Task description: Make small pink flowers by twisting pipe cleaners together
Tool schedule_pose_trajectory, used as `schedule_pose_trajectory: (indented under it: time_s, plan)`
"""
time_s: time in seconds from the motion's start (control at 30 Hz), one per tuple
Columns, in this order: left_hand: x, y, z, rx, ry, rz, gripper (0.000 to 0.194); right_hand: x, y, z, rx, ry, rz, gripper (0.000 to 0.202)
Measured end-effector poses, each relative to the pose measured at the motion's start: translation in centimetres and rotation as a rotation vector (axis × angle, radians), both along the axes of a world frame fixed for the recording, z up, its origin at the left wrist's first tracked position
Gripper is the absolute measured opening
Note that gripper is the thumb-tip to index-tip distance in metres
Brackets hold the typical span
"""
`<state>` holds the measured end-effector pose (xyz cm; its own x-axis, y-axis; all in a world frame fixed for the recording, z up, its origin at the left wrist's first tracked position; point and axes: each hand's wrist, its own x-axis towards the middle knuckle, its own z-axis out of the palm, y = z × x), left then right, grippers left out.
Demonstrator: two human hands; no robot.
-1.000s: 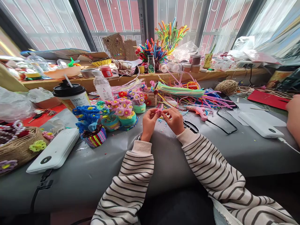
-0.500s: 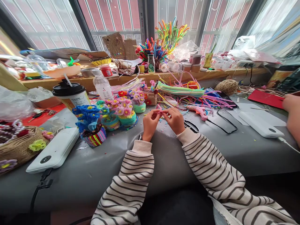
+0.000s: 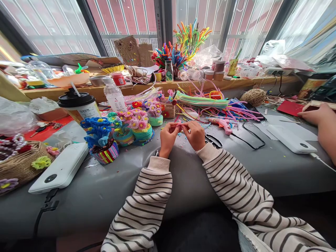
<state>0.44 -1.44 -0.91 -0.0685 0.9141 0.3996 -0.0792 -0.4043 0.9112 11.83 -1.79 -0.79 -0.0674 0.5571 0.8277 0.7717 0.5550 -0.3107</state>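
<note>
Over the grey table covering (image 3: 183, 182), my left hand (image 3: 168, 138) and my right hand (image 3: 195, 135) meet fingertip to fingertip. Between them they pinch a small piece of pink pipe cleaner (image 3: 180, 127), mostly covered by the fingers. Black-handled scissors (image 3: 215, 142) lie beside my right wrist. Farther right rests a pink hot glue gun (image 3: 224, 126) with a black cord. Left of my left hand stand pots of fuzzy flowers, among them pink flowers (image 3: 138, 119) and blue flowers (image 3: 97, 131).
Bundles of pipe cleaners (image 3: 202, 99) lie behind my hands. A lidded cup (image 3: 85, 108) and a bottle (image 3: 114, 96) stand at left. White power banks (image 3: 61, 168) lie on both sides. At right, another person's hand (image 3: 321, 117) holds a box-like object (image 3: 319, 105).
My hands stay almost in place, with a slight shift of the fingers around the pink piece. The other person's hand has moved inward from the right, with the box-like object now visible.
</note>
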Motion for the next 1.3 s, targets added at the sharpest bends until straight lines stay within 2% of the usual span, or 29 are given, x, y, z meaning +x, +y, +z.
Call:
schedule_pose_trajectory:
  time_s: [0.23, 0.47, 0.67, 0.8, 1.1, 1.3]
  plan:
    - [-0.2, -0.06, 0.09, -0.006, 0.007, 0.013, 0.025, 0.44, 0.6, 0.12, -0.107, 0.082, 0.124, 0.02]
    - [-0.19, -0.25, 0.27, -0.043, 0.008, 0.001, 0.027, 0.58, 0.53, 0.31, -0.124, 0.042, 0.109, 0.02]
    - [0.03, -0.41, 0.5, -0.015, -0.083, 0.027, 0.029, 0.44, 0.47, 0.47, -0.145, 0.166, 0.18, 0.02]
    - [0.09, -0.32, 0.45, 0.001, -0.054, 0.01, 0.028, 0.44, 0.37, 0.49, -0.177, 0.128, 0.209, 0.02]
    - [-0.28, -0.11, 0.06, -0.001, 0.12, 0.029, 0.025, 0.6, 0.25, 0.56, -0.141, 0.026, 0.135, 0.018]
    - [-0.27, -0.08, 0.02, 0.028, 0.086, -0.018, 0.024, 0.66, 0.23, 0.5, -0.098, -0.052, 0.077, 0.018]
